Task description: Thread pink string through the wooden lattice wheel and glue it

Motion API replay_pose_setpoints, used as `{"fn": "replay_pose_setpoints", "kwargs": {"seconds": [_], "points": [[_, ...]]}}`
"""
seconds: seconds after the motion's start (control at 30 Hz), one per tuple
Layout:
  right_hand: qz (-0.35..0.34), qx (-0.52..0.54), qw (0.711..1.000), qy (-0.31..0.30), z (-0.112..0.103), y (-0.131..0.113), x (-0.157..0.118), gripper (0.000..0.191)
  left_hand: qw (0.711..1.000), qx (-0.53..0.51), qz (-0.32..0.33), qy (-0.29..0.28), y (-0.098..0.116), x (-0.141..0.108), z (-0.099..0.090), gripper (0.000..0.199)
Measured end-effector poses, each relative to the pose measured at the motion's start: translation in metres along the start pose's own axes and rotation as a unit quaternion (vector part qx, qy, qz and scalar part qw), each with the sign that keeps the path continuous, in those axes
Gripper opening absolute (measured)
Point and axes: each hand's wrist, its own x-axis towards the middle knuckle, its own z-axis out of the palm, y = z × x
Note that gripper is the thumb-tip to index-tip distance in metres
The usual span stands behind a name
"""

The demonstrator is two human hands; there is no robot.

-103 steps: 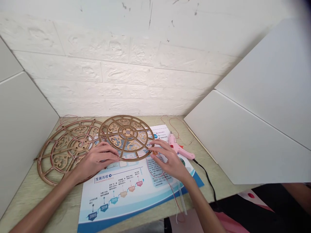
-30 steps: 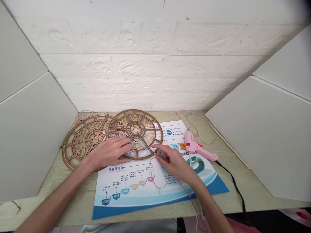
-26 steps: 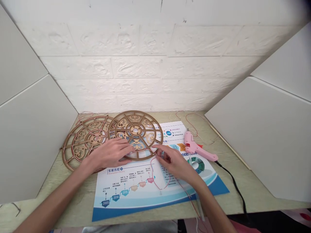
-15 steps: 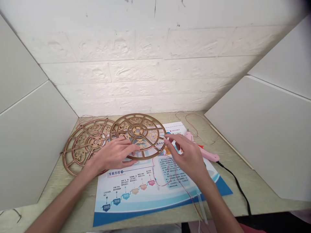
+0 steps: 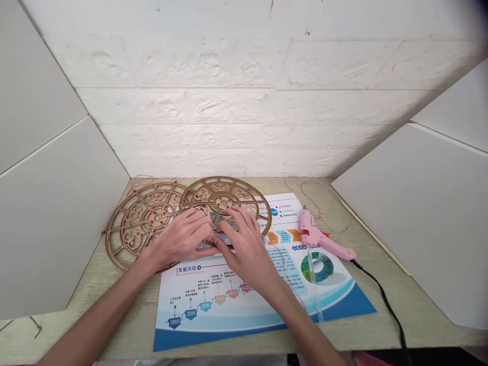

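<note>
A round brown openwork disc (image 5: pixel 220 183) lies partly over a second one (image 5: pixel 133 237) with reddish wire along its rings. At the front rim of the upper disc, my left hand (image 5: pixel 186 235) is closed, its thumb and fingertips pressed at the edge. Touching it from the right, my right hand (image 5: pixel 242 244) has thumb and index finger pinched at the same rim. What lies between the fingertips is too small to tell. A thin red and white wire (image 5: pixel 282 254) trails from the rim to the right, passing under my right forearm.
Under the discs is a printed blue and white sheet (image 5: pixel 213 328). A pink glue gun (image 5: pixel 324 241) with a clear stick and black cord (image 5: pixel 381 295) lies on its right side. Loose wires are at the back. Grey panels stand left and right before a white brick wall.
My right hand has moved left along the front rim to meet my left hand. The view has shifted slightly, and more of the sheet and glue gun shows.
</note>
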Motion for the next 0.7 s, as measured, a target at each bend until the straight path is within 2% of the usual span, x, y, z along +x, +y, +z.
{"fn": "replay_pose_setpoints", "kwargs": {"seconds": [0.17,0.33,0.57,0.7], "points": [[0.031,0.032,0.999,0.012,0.0078,-0.0033,0.0041,0.009,0.998,0.047,-0.001,0.051,0.0001,-0.0042,0.0042,0.030],[0.037,0.065,0.997,-0.004,0.0095,-0.0018,0.0058,0.013,0.993,0.062,-0.020,0.099,0.0023,-0.0054,0.0067,0.032],[0.069,0.101,0.992,-0.034,0.0100,0.0030,0.0097,0.013,0.991,0.078,-0.058,0.092,0.0029,-0.0068,0.0063,0.034],[0.092,0.126,0.987,-0.042,0.0099,0.0042,0.0095,0.016,0.994,0.060,-0.043,0.083,0.0018,-0.0073,0.0087,0.035]]}}
